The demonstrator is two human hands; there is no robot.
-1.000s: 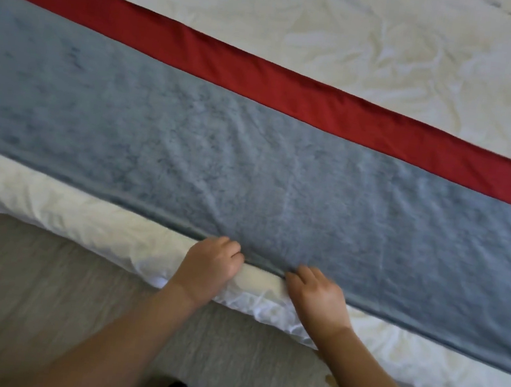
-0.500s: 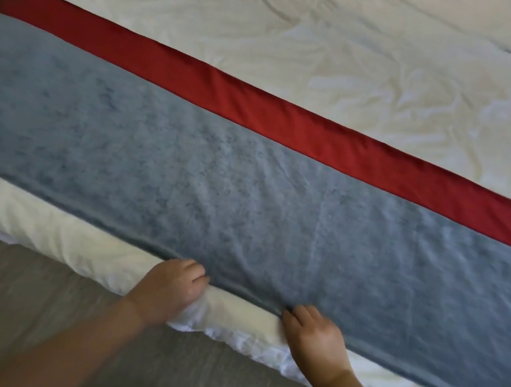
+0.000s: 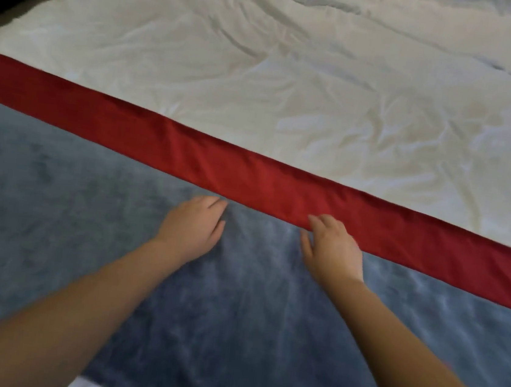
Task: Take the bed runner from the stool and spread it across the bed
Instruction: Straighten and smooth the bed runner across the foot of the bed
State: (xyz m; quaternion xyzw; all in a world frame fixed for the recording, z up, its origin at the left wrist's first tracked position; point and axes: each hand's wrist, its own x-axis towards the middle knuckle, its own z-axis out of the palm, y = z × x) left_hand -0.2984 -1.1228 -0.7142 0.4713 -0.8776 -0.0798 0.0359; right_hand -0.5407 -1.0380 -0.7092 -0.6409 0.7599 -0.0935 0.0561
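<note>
Both forearms reach out over the runner (image 3: 65,203), which lies flat across the bed (image 3: 293,70), its grey field nearest. The left hand (image 3: 193,226) rests palm-down on the grey, fingers loose, grasping nothing. The right hand (image 3: 332,249) lies likewise, fingertips touching the red band (image 3: 219,163). Beyond that lies rumpled white bedding.

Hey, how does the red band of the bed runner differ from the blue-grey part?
The red band is narrow; the blue-grey part is far wider. The red band looks smooth, the blue-grey part plush and mottled. The red band borders the white duvet on the far side; the blue-grey part lies on the near side. Both lie spread flat.
</note>
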